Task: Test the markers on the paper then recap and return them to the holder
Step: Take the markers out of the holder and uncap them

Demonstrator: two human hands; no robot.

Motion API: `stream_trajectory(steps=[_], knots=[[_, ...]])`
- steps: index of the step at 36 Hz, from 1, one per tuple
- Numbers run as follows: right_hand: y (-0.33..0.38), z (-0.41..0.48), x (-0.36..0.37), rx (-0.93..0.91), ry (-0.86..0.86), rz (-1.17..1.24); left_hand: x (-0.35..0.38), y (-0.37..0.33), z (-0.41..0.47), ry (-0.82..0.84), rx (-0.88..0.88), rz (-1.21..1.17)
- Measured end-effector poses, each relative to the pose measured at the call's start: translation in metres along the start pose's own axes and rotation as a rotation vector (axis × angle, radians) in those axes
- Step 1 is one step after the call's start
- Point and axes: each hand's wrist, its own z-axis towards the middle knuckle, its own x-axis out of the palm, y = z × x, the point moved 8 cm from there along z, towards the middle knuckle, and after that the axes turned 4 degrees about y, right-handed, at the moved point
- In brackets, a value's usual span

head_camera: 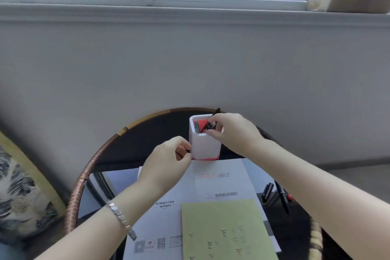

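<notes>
Here, squarish white plastic holder [205, 143].

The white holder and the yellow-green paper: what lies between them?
In the head view, only the grey printed sheet lies between the white holder and the yellow-green paper.

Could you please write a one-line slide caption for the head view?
Right hand lowers a black marker into the white holder while the left hand steadies its base.

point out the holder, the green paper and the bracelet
holder [205, 145], head view, on its white front wall
green paper [223, 217], head view, on a bare upper part of the sheet
bracelet [120, 217], head view, on the metal links over the left wrist
</notes>
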Motion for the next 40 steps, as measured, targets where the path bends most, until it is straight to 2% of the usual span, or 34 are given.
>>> stream_trajectory(steps=[4,12,16,19,21,23,25,27,31,34,37,40], knots=[[-0.005,0.017,0.026,0.09,0.057,-0.073,-0.002,0.007,-0.005,0.021,-0.036,0.022],[-0.008,0.014,0.031,0.012,-0.198,0.083,-0.007,0.021,-0.009,-0.007,-0.034,0.042],[-0.013,0.006,0.026,0.032,-0.267,0.407,0.001,0.006,0.005,-0.026,0.108,0.208],[-0.005,-0.005,0.007,-0.001,-0.367,0.472,0.012,-0.014,0.012,-0.06,0.244,0.344],[0.001,-0.017,-0.016,-0.033,-0.471,0.528,0.014,-0.025,0.01,-0.152,0.308,0.315],[0.006,-0.03,-0.038,-0.069,-0.5,0.605,0.007,-0.034,0.004,-0.268,0.361,0.187],[0.012,-0.043,-0.051,-0.12,-0.399,0.65,0.003,-0.043,-0.003,-0.298,0.427,0.037],[0.016,-0.055,-0.056,-0.146,-0.266,0.618,0.003,-0.058,-0.01,-0.257,0.525,-0.02],[0.006,-0.072,-0.048,-0.111,-0.131,0.632,0.019,-0.074,-0.019,-0.156,0.683,0.116],[-0.01,-0.074,-0.027,-0.02,0.011,0.689,0.036,-0.07,-0.02,-0.141,0.696,0.222],[-0.02,-0.082,0.006,0.086,0.311,0.71,0.048,-0.065,-0.02,-0.128,0.67,0.268],[-0.026,-0.096,0.029,0.194,0.52,0.805,0.069,-0.062,-0.023,0.069,0.658,0.275]])
